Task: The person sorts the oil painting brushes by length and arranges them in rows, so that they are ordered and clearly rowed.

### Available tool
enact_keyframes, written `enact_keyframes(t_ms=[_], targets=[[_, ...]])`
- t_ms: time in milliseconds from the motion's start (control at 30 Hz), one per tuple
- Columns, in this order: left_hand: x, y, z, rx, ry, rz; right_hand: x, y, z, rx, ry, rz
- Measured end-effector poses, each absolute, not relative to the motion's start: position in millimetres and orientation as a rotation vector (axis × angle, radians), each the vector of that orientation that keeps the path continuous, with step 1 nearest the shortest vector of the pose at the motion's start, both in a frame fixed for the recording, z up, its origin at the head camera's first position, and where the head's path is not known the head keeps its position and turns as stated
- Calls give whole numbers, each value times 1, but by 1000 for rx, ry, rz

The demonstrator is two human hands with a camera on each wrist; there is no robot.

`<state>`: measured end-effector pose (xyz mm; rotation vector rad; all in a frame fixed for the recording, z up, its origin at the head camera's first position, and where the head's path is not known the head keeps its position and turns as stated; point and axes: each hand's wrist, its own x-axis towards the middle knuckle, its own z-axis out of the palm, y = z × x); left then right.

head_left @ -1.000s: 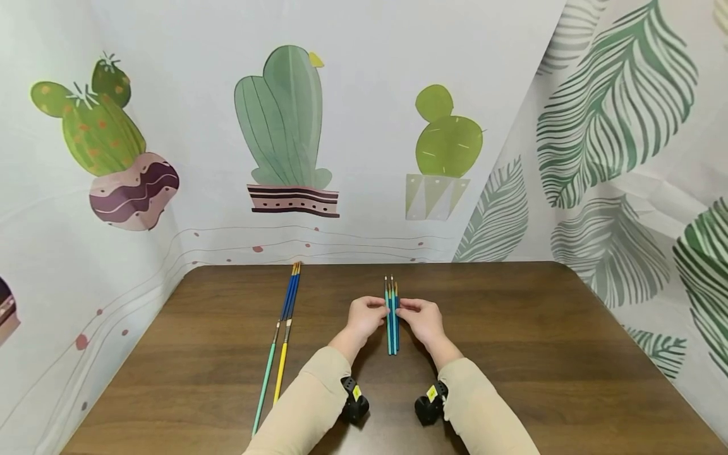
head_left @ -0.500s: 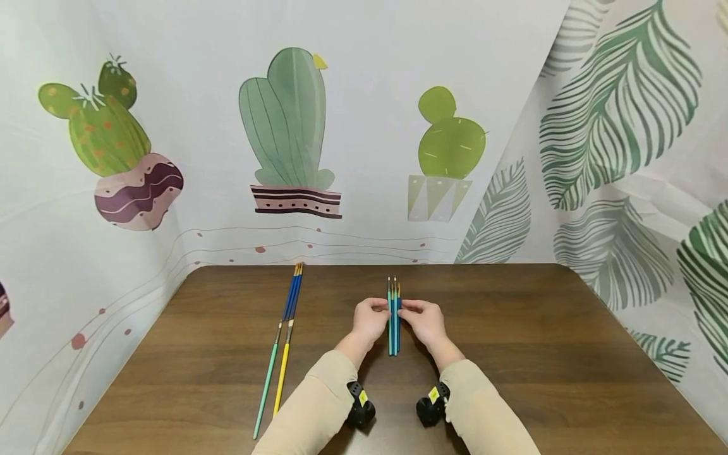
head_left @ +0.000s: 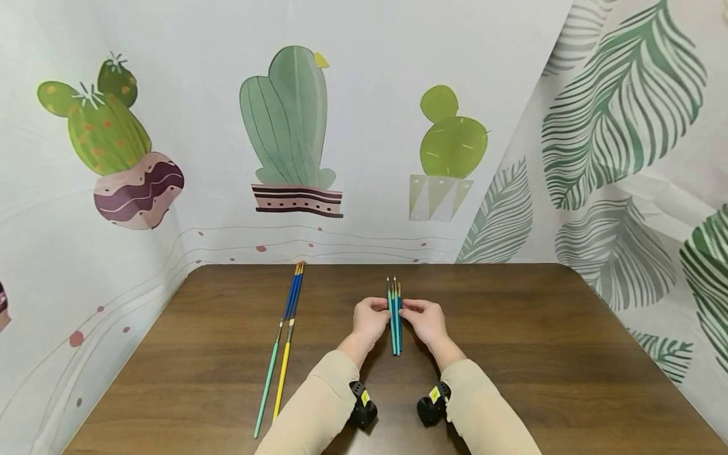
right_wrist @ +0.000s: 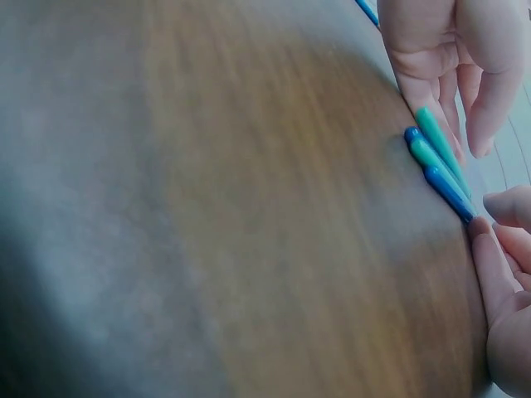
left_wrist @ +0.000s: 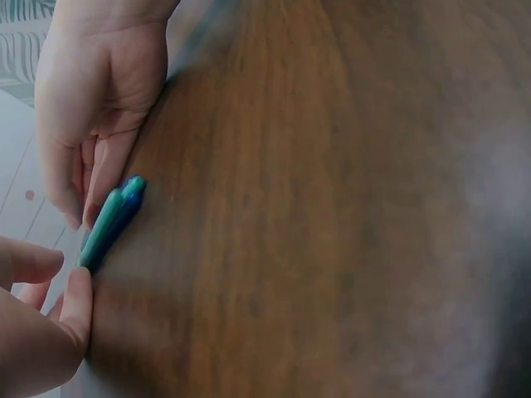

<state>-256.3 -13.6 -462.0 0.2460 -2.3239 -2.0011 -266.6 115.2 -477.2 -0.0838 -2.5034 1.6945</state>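
A small bundle of teal and blue paintbrushes (head_left: 396, 328) lies lengthwise on the table, bristles toward the wall. My left hand (head_left: 371, 321) touches the bundle's left side with thumb and forefinger. On the opposite side, my right hand (head_left: 426, 321) touches it the same way. The handle ends of the bundle (left_wrist: 112, 224) show in the left wrist view, where my left hand (left_wrist: 37, 332) is below them and my right hand (left_wrist: 104, 108) above. In the right wrist view my right hand (right_wrist: 510, 307) is beside the blue handle (right_wrist: 448, 192). The fingers partly hide the brushes' middles.
To the left lie several blue paintbrushes (head_left: 292, 294) near the table's back edge. In front of them are a green-handled brush (head_left: 266, 388) and a yellow-handled brush (head_left: 282, 379). A wall cloth (head_left: 375, 126) printed with cacti hangs directly behind the brown table (head_left: 512, 354).
The bundle's handle ends have shifted slightly to the right, and its brushes lie at a slightly different slant. Both hands stay at its sides. The head view has shifted a little.
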Motion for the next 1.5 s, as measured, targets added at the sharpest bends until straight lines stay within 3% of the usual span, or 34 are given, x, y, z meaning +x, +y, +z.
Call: enact_keyframes(t_ms=[767,1500], targets=[[-257,-10,-453,210,-2564,-1680,-266,115,-475,-90,-2507,1700],[-260,-12,-465,267,-2371,-1934,-265,114,-476,-103,-2480,1796]])
